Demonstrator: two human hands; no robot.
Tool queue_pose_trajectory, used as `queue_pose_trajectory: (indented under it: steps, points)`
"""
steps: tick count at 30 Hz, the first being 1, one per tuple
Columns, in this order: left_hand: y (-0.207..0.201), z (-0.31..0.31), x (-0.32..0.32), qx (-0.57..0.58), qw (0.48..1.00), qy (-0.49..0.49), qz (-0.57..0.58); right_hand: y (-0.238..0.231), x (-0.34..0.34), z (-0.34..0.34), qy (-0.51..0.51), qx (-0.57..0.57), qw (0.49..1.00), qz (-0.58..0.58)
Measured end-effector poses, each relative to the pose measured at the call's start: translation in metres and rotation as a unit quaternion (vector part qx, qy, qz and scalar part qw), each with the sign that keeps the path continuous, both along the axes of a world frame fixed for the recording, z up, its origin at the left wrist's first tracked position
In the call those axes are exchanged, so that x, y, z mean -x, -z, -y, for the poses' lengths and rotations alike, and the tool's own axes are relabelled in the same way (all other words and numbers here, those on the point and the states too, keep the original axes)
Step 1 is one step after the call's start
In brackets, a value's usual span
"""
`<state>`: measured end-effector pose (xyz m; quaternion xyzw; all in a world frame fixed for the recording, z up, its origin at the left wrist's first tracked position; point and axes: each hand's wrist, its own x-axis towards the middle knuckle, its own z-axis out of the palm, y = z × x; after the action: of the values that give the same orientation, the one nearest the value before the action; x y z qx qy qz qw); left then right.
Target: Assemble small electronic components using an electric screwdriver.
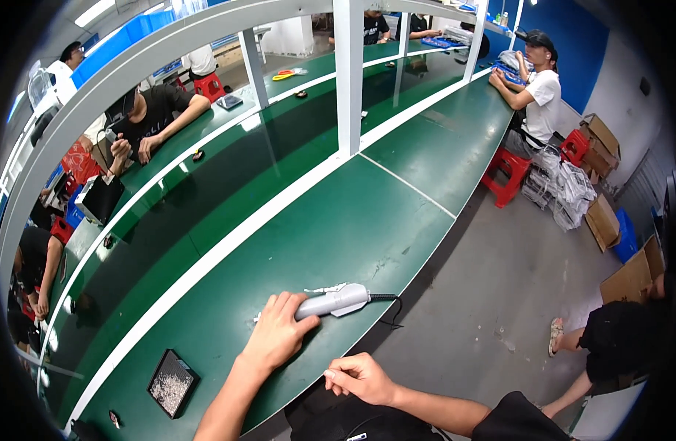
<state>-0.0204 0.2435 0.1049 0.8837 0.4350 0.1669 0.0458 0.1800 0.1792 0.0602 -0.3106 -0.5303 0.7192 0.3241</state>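
A grey electric screwdriver (339, 300) with a lever along its side lies across the green workbench, its black cord running over the bench edge. My left hand (279, 329) is wrapped over its front end, so that part is mostly hidden; the tip pokes out past my fingers. Just off the bench edge, in front of my body, my right hand (361, 378) is closed with thumb and fingers together. Anything it may hold cannot be made out. To the left of my left forearm sits a black tray (193, 365) with many small silvery screws.
Beyond the white strip runs a dark green conveyor belt (228, 198) carrying small dark parts. A white post (348, 81) rises from the bench. A small dark part (114, 419) lies near left. Co-workers sit across and far right; red stools (505, 176) and cartons stand right.
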Motion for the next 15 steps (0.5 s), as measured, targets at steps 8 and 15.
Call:
queue_pose_trajectory:
  steps: [8, 15]
  points:
    - [-0.014, 0.067, -0.023, -0.113, 0.970, 0.010, 0.217, 0.001, -0.001, 0.008, 0.047, 0.011, 0.981, -0.187]
    - [-0.084, 0.132, -0.045, -0.022, 0.927, -0.017, 0.375, -0.096, 0.059, 0.002, 0.013, -0.144, 0.906, -0.398]
